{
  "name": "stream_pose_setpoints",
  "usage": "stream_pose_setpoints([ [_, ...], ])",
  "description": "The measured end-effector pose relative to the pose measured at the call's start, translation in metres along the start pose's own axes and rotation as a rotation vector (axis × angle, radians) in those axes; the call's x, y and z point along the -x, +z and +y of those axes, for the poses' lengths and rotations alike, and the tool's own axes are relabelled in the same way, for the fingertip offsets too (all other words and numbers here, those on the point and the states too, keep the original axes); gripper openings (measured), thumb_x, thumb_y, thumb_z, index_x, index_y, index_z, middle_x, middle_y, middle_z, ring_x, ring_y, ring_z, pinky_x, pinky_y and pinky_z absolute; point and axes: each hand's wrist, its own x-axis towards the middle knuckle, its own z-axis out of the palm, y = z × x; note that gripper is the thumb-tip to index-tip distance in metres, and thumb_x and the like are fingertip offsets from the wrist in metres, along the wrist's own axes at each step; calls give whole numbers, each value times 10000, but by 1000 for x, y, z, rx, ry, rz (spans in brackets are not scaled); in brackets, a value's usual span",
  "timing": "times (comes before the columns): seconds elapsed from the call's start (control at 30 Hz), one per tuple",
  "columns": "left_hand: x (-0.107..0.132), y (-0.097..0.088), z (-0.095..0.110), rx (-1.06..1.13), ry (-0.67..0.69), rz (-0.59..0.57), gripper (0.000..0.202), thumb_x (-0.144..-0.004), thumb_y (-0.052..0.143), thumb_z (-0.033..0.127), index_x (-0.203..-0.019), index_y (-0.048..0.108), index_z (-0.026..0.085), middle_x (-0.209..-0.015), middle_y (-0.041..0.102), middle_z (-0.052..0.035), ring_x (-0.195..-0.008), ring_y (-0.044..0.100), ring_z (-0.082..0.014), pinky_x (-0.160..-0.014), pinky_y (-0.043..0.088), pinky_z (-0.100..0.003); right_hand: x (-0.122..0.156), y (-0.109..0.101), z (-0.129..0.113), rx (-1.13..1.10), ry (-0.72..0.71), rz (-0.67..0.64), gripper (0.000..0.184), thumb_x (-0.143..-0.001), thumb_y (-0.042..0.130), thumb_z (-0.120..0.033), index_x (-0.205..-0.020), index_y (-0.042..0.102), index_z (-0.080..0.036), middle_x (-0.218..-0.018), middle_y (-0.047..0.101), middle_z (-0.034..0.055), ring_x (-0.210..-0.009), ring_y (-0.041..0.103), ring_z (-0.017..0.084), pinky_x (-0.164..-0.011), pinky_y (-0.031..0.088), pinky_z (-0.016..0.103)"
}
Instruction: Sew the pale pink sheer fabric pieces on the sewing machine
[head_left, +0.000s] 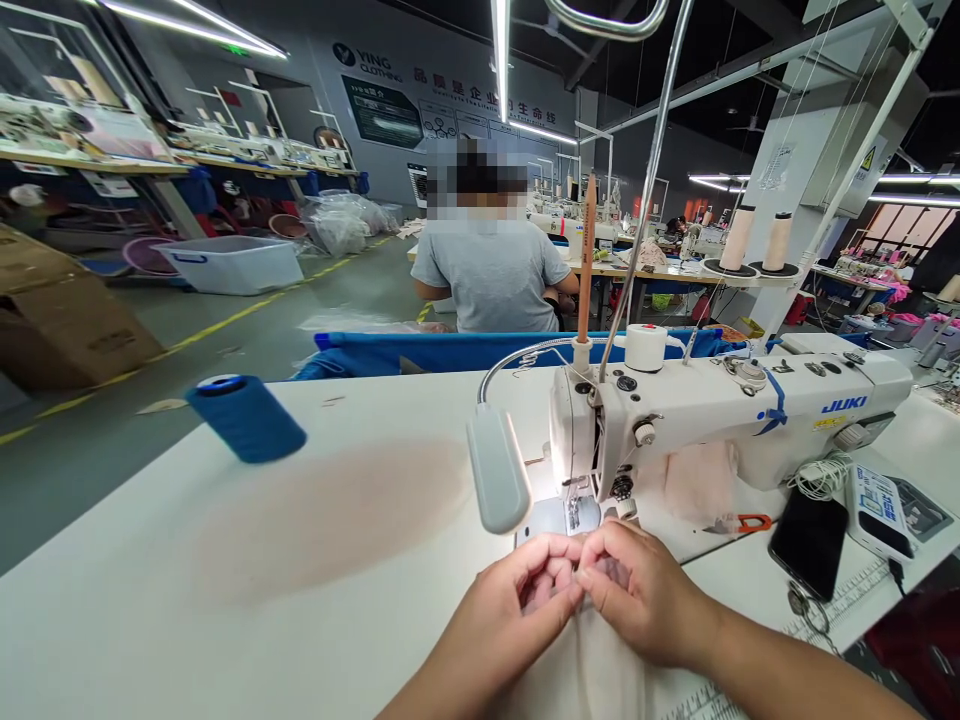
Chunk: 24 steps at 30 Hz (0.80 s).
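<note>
My left hand (529,600) and my right hand (641,590) meet just in front of the sewing machine's needle area. Both pinch a pale, thin piece of fabric (607,670), which hangs down from the fingers toward the table's front edge. Fingertips of the two hands touch or nearly touch, and the fabric's upper edge is hidden between them. Right behind the hands is the white sewing machine (675,410), its metal plate (551,518) lit by a grey lamp (499,470).
On the white table (150,600) a blue thread cone (246,418) lies at the left. Orange-handled snips (752,523), a black phone (810,540), a white box (879,510) and beige fabric (701,480) lie to the right. A person (487,270) in grey sits ahead, back turned.
</note>
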Motion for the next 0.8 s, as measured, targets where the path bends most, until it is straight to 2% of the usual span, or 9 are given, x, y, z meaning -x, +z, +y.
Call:
stream_pose_setpoints([
  [0.1, 1, -1, 3, -25, -29, -53, 435, -806, 622, 635, -891, 678, 211, -744, 526, 24, -746, 468, -204, -696, 383, -311, 0, 0, 1, 2, -31, 5, 86, -1009, 583, -254, -924, 575, -239, -883, 645, -7, -808, 581, 189, -788, 411, 330],
  [0.23, 1, -2, 0, -61, 5, -49, 392, -814, 610, 626, -752, 582, 240, -699, 454, 46, -702, 414, -184, -659, 341, -303, 1, 1, 0, 10, -42, 5, 100, -1018, 570, -260, -920, 566, -242, -872, 627, -12, -806, 572, 187, -774, 403, 323],
  [0.37, 0, -3, -5, -88, 26, -20, 399, -827, 610, 628, -719, 526, 254, -685, 444, 50, -689, 409, -180, -647, 336, -300, 0, 0, -1, 17, -52, 12, 97, -1007, 563, -245, -910, 553, -244, -844, 601, -24, -786, 557, 179, -750, 390, 309],
  [0.7, 3, -7, -5, -147, 122, -28, 392, -915, 589, 583, -724, 576, 240, -798, 639, -3, -783, 584, -213, -711, 468, -315, 2, -2, 0, 69, -69, 28, 103, -1030, 551, -241, -927, 548, -247, -846, 595, -21, -747, 549, 172, -711, 399, 291],
  [0.8, 1, -8, -5, -225, 197, -17, 382, -937, 566, 539, -701, 591, 240, -838, 710, -21, -863, 650, -244, -785, 500, -348, 3, 0, 2, 113, -83, 34, 102, -1030, 541, -227, -930, 538, -247, -865, 616, -10, -762, 568, 179, -709, 409, 287],
])
